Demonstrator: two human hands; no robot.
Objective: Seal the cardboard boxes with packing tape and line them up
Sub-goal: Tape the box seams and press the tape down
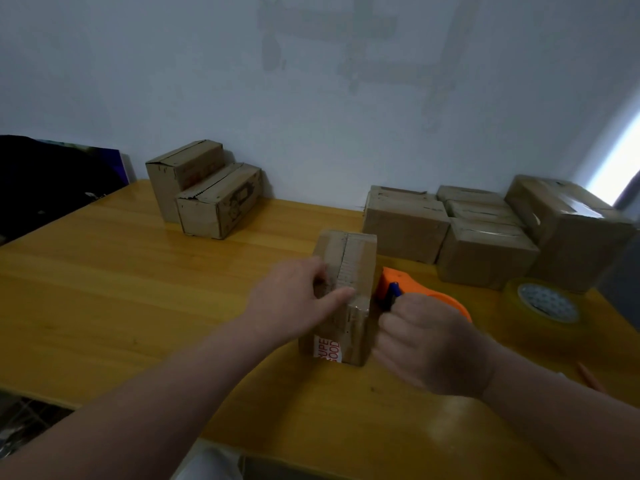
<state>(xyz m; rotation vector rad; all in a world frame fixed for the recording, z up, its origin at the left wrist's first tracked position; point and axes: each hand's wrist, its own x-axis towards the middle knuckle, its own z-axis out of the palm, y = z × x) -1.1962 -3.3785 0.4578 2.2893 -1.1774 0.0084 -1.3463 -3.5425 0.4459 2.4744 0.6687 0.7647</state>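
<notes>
A small cardboard box with a red-and-white label stands on the yellow wooden table, a strip of tape along its top. My left hand lies on the box's top, fingers spread, holding it down. My right hand is closed on the handle of an orange tape dispenser, which sits against the box's right side. Two boxes stand at the back left by the wall. Several more boxes are grouped at the back right.
A spare roll of clear tape lies at the right, near the table's edge. A dark object leans at the far left. The white wall runs behind the table. The table's front edge is just below my arms.
</notes>
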